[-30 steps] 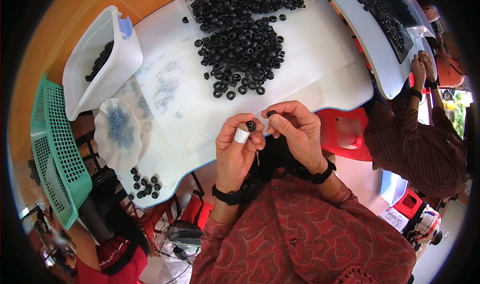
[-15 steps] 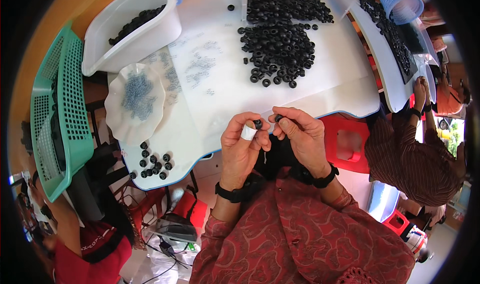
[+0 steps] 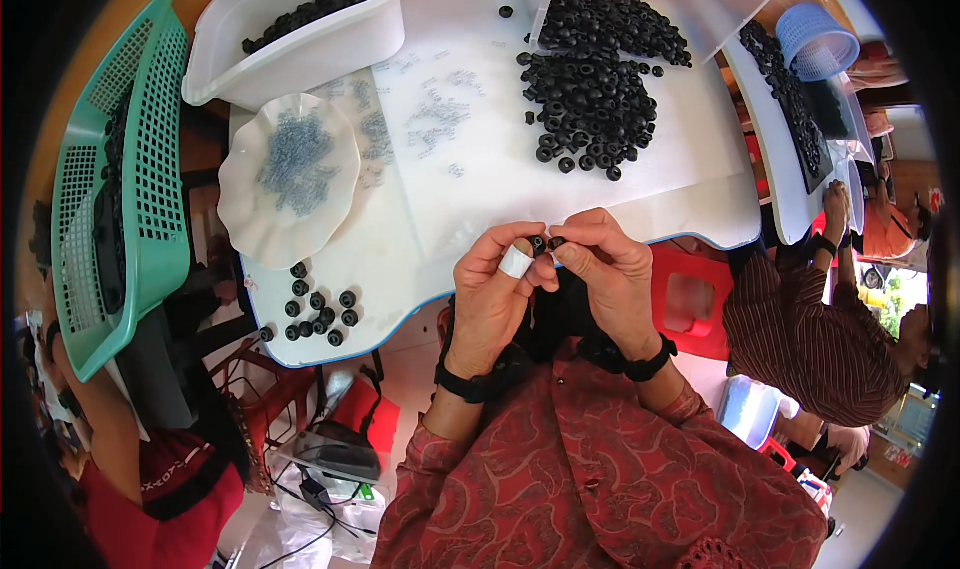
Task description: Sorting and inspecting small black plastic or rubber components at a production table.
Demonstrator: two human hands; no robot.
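My left hand (image 3: pixel 492 294), its thumb wrapped in white tape (image 3: pixel 515 262), pinches a small round black part (image 3: pixel 539 245) with a hole facing up. Close against it, my right hand (image 3: pixel 608 269) grips a second small black part (image 3: pixel 557 242) between thumb and fingertips. The two parts nearly meet; whether they touch is hard to tell. Beyond my hands, a big pile of black ring-shaped parts (image 3: pixel 590 109) lies on the white table (image 3: pixel 440 204). Several black parts (image 3: pixel 318 304) sit apart at the table's left corner.
A scalloped white plate (image 3: pixel 236 184) holds small clear bluish pieces (image 3: pixel 298 154); more lie scattered beside it. Behind it is a white tub (image 3: pixel 300 64) of black parts. At left stands a green basket (image 3: pixel 160 169). A clear bin (image 3: pixel 700 9) lies at the back; co-workers sit either side.
My hands have come closer together, bringing the two black parts almost end to end. The view has shifted a little, so the table things appear further right.
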